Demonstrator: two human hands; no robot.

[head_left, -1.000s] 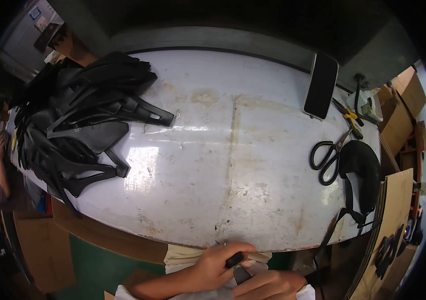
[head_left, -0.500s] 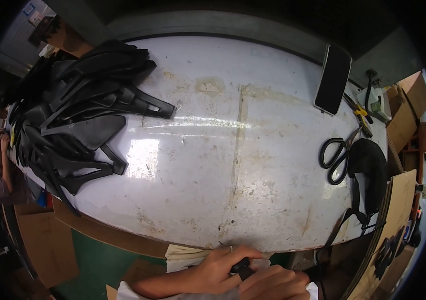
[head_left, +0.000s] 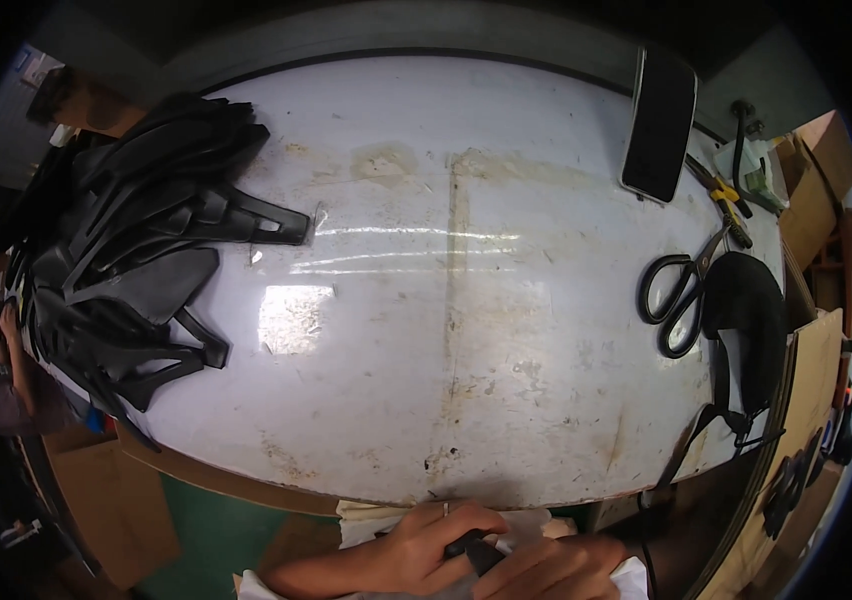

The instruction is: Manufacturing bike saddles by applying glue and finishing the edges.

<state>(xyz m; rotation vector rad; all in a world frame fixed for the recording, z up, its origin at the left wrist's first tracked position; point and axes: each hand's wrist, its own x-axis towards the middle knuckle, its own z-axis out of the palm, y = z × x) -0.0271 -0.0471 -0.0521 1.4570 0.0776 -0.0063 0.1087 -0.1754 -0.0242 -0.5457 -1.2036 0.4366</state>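
View drifts down: table [head_left: 466, 300] contents sit higher and further right in frame than 1 s ago. Left hand [head_left: 426, 545] and right hand [head_left: 546, 568] sink lower at the bottom edge, now closer together over the small dark object [head_left: 474, 552].

At six o'clock, below the white table [head_left: 466, 330], the left hand [head_left: 426, 545] and right hand [head_left: 546, 568] close together on a small black piece [head_left: 474, 550]. Black cut parts [head_left: 136, 270] pile at nine o'clock; scissors [head_left: 681, 295] lie at three, a phone [head_left: 659, 125] at one
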